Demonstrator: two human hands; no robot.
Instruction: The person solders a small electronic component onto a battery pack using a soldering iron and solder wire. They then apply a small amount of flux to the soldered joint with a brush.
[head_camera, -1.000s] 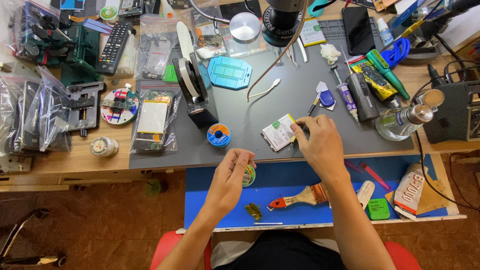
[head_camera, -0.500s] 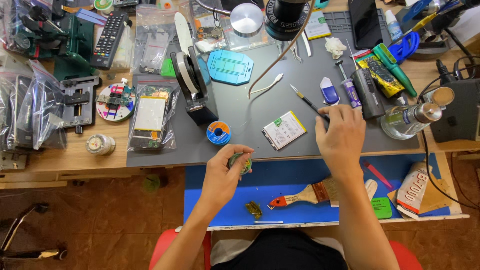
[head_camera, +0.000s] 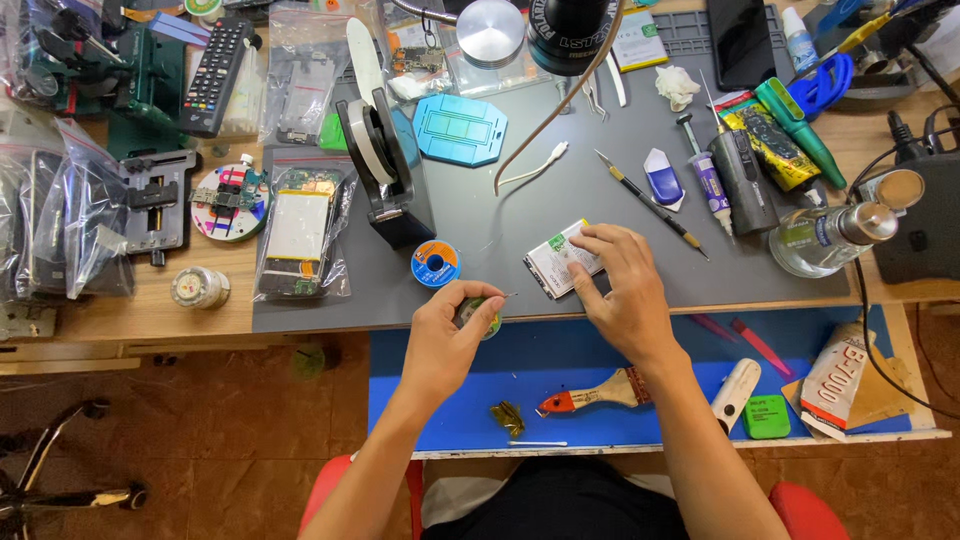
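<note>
My left hand (head_camera: 450, 330) pinches a small round green spool (head_camera: 487, 317) just over the front edge of the grey mat (head_camera: 500, 215). A short wire end (head_camera: 506, 296) sticks out of the spool toward the right. My right hand (head_camera: 622, 290) rests on the mat, its fingertips gripping the right end of a flat white rectangular pack (head_camera: 553, 264). A thin black-handled tool (head_camera: 650, 207) lies loose on the mat behind my right hand. The hands are about a hand's width apart.
A blue spool (head_camera: 436, 265) and a black tape dispenser (head_camera: 385, 170) stand left of the pack. A glass bottle (head_camera: 825, 238) lies at the right. The blue tray (head_camera: 600, 350) below holds a red-handled brush (head_camera: 590, 396). Bags, tubes and tools crowd the mat's edges.
My right hand has put the thin tool down on the mat and come back to the white pack. My left hand has lifted the green spool a little toward the mat's edge.
</note>
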